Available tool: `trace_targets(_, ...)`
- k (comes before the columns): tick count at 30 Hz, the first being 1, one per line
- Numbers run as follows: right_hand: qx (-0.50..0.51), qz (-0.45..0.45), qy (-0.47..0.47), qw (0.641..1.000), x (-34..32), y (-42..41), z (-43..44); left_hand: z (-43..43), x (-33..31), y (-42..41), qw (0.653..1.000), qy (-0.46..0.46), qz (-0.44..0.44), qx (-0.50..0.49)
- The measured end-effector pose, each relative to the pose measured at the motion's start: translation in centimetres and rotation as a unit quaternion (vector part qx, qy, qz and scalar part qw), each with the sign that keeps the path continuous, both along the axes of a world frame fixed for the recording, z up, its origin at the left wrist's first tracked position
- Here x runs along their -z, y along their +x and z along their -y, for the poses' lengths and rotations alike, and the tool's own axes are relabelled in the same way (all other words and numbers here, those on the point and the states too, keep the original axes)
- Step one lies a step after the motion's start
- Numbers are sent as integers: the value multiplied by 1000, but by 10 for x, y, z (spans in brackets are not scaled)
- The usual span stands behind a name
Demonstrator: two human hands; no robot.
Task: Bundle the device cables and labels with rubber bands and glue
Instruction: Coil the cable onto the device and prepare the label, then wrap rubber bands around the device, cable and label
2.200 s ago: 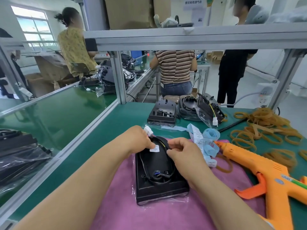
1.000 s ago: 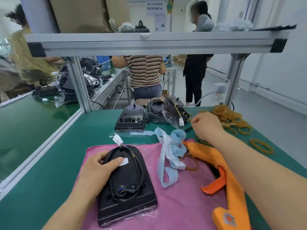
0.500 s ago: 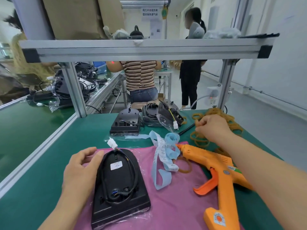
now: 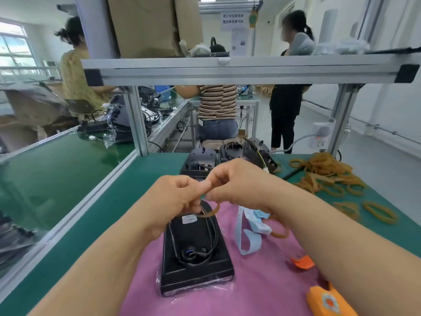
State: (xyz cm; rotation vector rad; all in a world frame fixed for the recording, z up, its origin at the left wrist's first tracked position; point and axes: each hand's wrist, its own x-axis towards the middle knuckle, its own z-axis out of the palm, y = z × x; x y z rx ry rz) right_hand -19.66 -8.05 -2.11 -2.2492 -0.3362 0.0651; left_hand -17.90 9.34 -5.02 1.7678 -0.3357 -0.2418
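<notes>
A thin tan rubber band (image 4: 211, 212) is pinched between the left hand (image 4: 175, 197) and the right hand (image 4: 239, 185). The thumb and fingertips of each are closed narrowly on it, and the other fingers are curled in. The band's slack loop hangs just under the fingertips. Whether it touches the cable below cannot be told.

Directly beneath the hands, a flat black plastic device in clear film (image 4: 196, 252) is laid on a soft pink cloth (image 4: 262, 286). A round black cable (image 4: 213, 233) is coiled on its back. A small white sticker (image 4: 189, 219) is seen under the left fingers.

Below the right wrist, a curled pale blue and white paper label strip (image 4: 248, 236) is spread on the cloth. An orange plastic glue gun (image 4: 328, 302) is partly hidden under the right forearm. Beyond the right hand, a loose heap of tan rubber bands (image 4: 323, 176) is scattered on the smooth green bench mat (image 4: 102, 213).

To the left of the left hand, open mat is left as far as the ribbed aluminium edge rail (image 4: 68, 224). Ahead of the hands, room is bounded by more black devices (image 4: 200, 160).
</notes>
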Motion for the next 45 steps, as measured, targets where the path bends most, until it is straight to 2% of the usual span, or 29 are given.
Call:
trace_targets(3, 48, -34, 106, 993, 20, 7, -5, -20, 12, 2, 990, -71, -122, -25)
trace_targets(4, 87, -36, 109, 990, 28, 12, -5, -28, 17, 5, 979, -109, -161, -54)
trace_targets(6, 154, -30, 0, 988, 42, 22, -1, -45, 27, 12, 949, -193, -214, -127)
trace_targets(8, 171, -58, -116, 977, 55, 29, 0, -61, 37, 21, 922, -254, -231, -180)
trace_targets(11, 174, -125, -149, 965, 70, 40, -5, -75, 51, 29, 909, -274, -234, -209)
trace_targets(13, 174, -157, -118, 965, 77, 47, -9, -78, 58, 31, 914, -253, -217, -230)
trace_targets(16, 177, -242, 66, 952, 82, 54, -13, -80, 67, 32, 941, -141, -179, -251)
trace_targets(17, 171, -255, 84, 948, 82, 56, -14, -79, 69, 31, 951, -96, -162, -245)
trace_targets(19, 163, -264, 72, 948, 84, 59, -14, -77, 73, 31, 965, -26, -132, -224)
trace_targets(25, 165, -298, 89, 936, 80, 62, -15, -64, 76, 37, 970, 91, -73, -215)
trace_targets(28, 162, -280, 116, 939, 77, 60, -13, -62, 70, 38, 973, 97, -89, -191)
trace_targets(32, 145, -244, 162, 945, 66, 49, -3, -63, 49, 28, 988, -4, -118, -104)
trace_targets(38, 52, -256, 221, 940, 41, 19, 10, -58, 16, -1, 997, 37, 2, -66)
trace_targets(41, 0, -257, 302, 918, 36, 3, 12, -59, 7, -12, 996, 45, 39, -60)
trace_targets(45, -30, -204, 382, 901, 40, -14, 10, -62, 2, -19, 994, 67, 66, -52)
